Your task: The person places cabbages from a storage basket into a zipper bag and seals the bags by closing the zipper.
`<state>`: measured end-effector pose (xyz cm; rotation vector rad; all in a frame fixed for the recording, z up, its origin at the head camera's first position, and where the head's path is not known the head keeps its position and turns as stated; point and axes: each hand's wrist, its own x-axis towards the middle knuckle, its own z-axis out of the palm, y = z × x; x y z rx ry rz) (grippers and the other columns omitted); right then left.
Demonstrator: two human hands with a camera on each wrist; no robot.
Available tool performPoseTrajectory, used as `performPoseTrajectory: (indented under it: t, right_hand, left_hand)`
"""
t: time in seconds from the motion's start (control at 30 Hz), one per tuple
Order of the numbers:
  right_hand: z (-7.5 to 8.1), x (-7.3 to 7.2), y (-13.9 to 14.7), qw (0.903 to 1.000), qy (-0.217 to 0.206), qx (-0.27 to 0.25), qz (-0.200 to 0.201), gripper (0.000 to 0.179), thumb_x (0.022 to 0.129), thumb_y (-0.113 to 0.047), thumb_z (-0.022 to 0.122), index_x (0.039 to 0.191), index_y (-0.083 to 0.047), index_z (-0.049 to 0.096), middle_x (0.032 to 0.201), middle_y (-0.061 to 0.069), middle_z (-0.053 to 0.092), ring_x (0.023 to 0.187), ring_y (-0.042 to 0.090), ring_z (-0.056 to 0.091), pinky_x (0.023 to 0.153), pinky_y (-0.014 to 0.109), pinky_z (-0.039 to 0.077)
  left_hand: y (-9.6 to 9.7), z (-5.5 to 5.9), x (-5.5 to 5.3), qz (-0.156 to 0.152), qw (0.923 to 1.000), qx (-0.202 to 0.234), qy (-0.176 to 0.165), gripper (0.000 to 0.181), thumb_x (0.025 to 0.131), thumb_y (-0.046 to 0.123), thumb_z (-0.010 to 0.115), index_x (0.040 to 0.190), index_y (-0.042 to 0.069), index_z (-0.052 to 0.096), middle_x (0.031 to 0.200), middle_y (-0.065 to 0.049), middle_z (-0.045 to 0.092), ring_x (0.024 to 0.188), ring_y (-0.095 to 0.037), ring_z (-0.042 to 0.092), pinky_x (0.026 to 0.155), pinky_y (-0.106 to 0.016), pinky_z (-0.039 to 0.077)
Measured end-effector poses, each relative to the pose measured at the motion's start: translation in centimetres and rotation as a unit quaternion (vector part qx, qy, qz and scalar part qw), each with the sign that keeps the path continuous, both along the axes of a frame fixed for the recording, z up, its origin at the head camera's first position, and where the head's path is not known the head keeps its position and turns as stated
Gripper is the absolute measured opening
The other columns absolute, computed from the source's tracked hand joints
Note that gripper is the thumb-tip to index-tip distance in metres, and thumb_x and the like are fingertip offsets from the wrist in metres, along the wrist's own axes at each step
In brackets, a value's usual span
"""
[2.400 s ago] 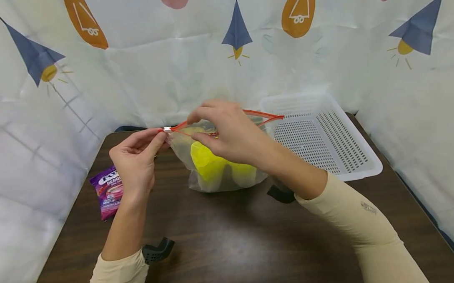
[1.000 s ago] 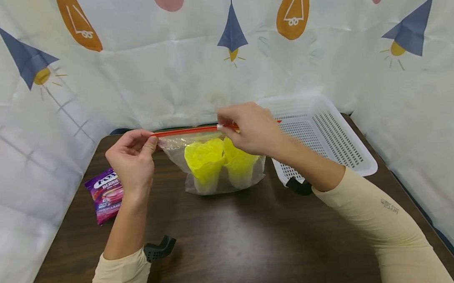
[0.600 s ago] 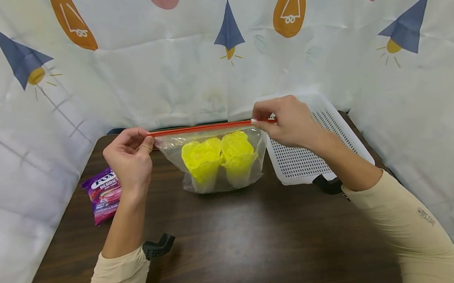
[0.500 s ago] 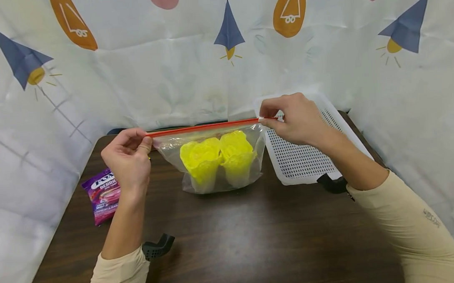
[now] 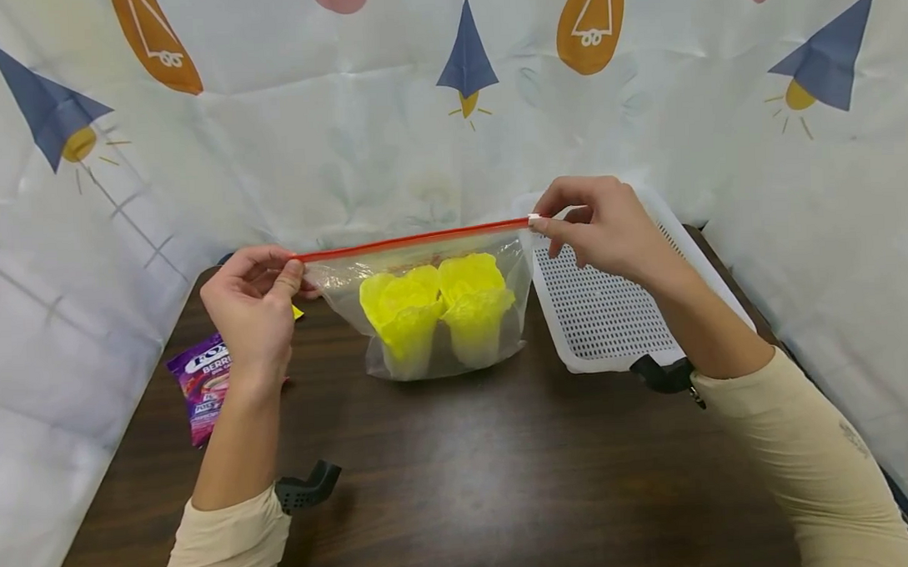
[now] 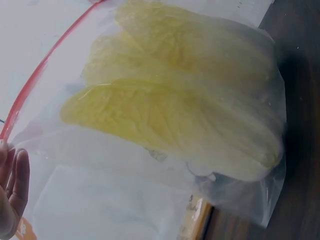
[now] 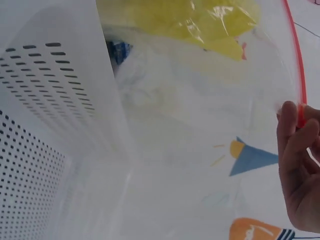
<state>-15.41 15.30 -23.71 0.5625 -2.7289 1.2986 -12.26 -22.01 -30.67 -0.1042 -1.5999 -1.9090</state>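
Note:
A clear slider zip bag point(image 5: 334, 300) with a red zip strip point(image 5: 415, 239) stretches between both hands in the head view. Inside are two crinkled bundles point(image 5: 473, 308), yellow on top and whitish below, resembling napa cabbages. My left hand point(image 5: 252, 299) pinches the strip's left end between thumb and fingers. At the opposite end, my right hand point(image 5: 602, 228) pinches the strip at the white slider point(image 5: 534, 220). The strip runs in one line, higher on the right. In the right wrist view, the right fingertips point(image 7: 287, 117) grip the red strip's end.
A white perforated basket point(image 5: 613, 311) sits at the back right, behind the right hand and close to the bag. A purple candy packet point(image 5: 202, 388) lies at left, partly behind the left forearm. A small yellow piece point(image 5: 297, 311) shows beside the left hand.
The right hand has slid the white slider from the left end along to the right end, bringing the parted red strip together. The left hand keeps its pinch; the strip's right side has risen.

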Motion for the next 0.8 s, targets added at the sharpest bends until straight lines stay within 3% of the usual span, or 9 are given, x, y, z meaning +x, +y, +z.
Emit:
performPoseTrajectory:
  t: [0.13,0.3,0.4,0.5,0.63,0.8]
  right_hand:
    - [-0.3,-0.9,-0.4,0.9936,-0.038,-0.106,0.007,0.018,0.099,-0.021,0.071,0.107,-0.005,0.071,0.105,0.014,0.070,0.082,0.026,0.076,0.068,0.036,0.063]
    - [-0.7,-2.6,-1.4,0.9770,-0.025,-0.212,0.004,0.016,0.098,-0.011,0.071,0.108,0.001,0.071,0.105,0.018,0.071,0.088,0.023,0.078,0.085,0.031,0.062]
    - [-1.1,-3.3,-1.9,0.9717,-0.005,-0.236,-0.004,0.015,0.097,-0.010,0.072,0.107,0.001,0.072,0.105,0.015,0.073,0.091,0.020,0.078,0.093,0.029,0.059]
    - [-1.8,-3.5,-2.1,0.9720,0.033,-0.233,-0.005,0.016,0.097,-0.011,0.072,0.108,0.000,0.073,0.108,0.013,0.074,0.097,0.018,0.077,0.097,0.029,0.058]
    - [-3.7,-2.4,-1.7,0.9802,0.066,-0.187,0.006,0.014,0.099,-0.008,0.069,0.109,0.001,0.071,0.115,0.014,0.074,0.103,0.018,0.074,0.093,0.023,0.057]
    - [-7.0,1.5,-0.8,0.9918,0.043,-0.116,0.033,0.007,0.096,0.001,0.068,0.104,0.000,0.070,0.117,0.013,0.073,0.104,0.021,0.072,0.090,0.022,0.058]
  left_hand:
    - [-0.4,0.6,-0.5,-0.017,0.9991,-0.008,-0.037,0.016,0.088,-0.001,0.078,0.101,-0.011,0.076,0.084,-0.011,0.074,0.052,-0.019,0.067,0.056,-0.026,0.059]
    - [-0.7,1.6,-1.8,-0.043,0.9963,-0.024,-0.071,0.015,0.092,0.003,0.075,0.104,-0.007,0.076,0.095,-0.011,0.068,0.059,-0.018,0.072,0.063,-0.028,0.061]
    - [-0.9,1.8,-2.7,-0.064,0.9965,-0.011,-0.053,0.012,0.094,0.000,0.072,0.103,-0.008,0.073,0.099,-0.013,0.064,0.066,-0.020,0.075,0.069,-0.030,0.062]
    - [-1.0,1.6,-3.1,-0.081,0.9967,0.001,-0.009,0.012,0.094,-0.003,0.071,0.102,-0.012,0.071,0.099,-0.016,0.063,0.071,-0.025,0.076,0.075,-0.033,0.062]
    - [-1.2,0.1,-2.1,-0.120,0.9924,-0.018,0.019,0.011,0.095,-0.006,0.067,0.101,-0.015,0.067,0.099,-0.018,0.064,0.079,-0.026,0.076,0.081,-0.034,0.062]
    - [-2.6,-2.5,1.2,-0.180,0.9772,-0.113,-0.005,0.008,0.093,-0.017,0.061,0.100,-0.019,0.063,0.102,-0.016,0.068,0.088,-0.020,0.075,0.082,-0.030,0.062]
